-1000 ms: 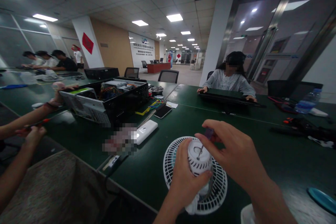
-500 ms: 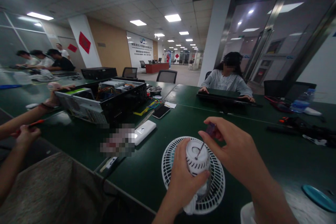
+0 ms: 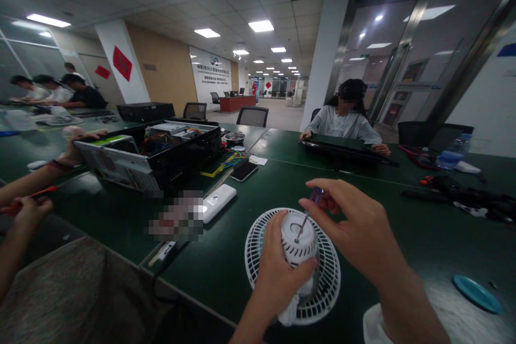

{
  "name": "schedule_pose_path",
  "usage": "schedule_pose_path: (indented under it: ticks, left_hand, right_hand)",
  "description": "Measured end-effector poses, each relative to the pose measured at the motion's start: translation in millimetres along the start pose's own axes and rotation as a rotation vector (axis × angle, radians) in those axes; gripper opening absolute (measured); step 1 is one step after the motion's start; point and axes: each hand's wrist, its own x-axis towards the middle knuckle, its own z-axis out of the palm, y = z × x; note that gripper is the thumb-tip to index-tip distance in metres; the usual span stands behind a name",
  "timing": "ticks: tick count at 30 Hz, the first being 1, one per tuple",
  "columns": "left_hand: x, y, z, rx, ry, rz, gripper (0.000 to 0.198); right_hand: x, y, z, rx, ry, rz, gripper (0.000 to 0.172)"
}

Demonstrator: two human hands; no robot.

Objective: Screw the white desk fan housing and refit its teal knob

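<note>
Head cam: L hand point(image 3: 278, 271) curled round fan hsg point(image 3: 304, 247), part-hiding it; R hand point(image 3: 357, 223) pinches part-covered screwdriver point(image 3: 316, 195).

The fan point(image 3: 308, 244) is white, and its grille point(image 3: 331, 285) shows a pattern of many slots. Above the fan, the screwdriver point(image 3: 316, 195) has a purple handle and a grey shaft. The table point(image 3: 209, 269) under the fan is dark green. To the right of the fan, one disc point(image 3: 478, 294) is turquoise.
</note>
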Motion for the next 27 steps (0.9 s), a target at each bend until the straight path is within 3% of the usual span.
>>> schedule_pose_path:
  ticks: [9, 14, 20, 27]
  left_hand:
    - [0.9, 1.1, 0.6, 0.011, 0.0, 0.009, 0.075]
    - [0.3, 1.9, 0.2, 0.032, 0.003, -0.011, 0.075]
    - [1.0, 4.5, -0.2, 0.03, -0.007, 0.024, 0.073]
    - [1.0, 4.8, -0.4, 0.017, 0.001, -0.019, 0.075]
  right_hand:
    - [0.9, -3.4, -5.1, 0.127, -0.069, -0.026, 0.029]
    - [1.7, -5.9, -2.0, 0.016, 0.006, -0.109, 0.017]
    - [-0.8, -5.1, -5.9, 0.106, -0.069, -0.06, 0.031]
    - [1.7, -5.6, -2.2, -0.035, -0.025, -0.03, 0.021]
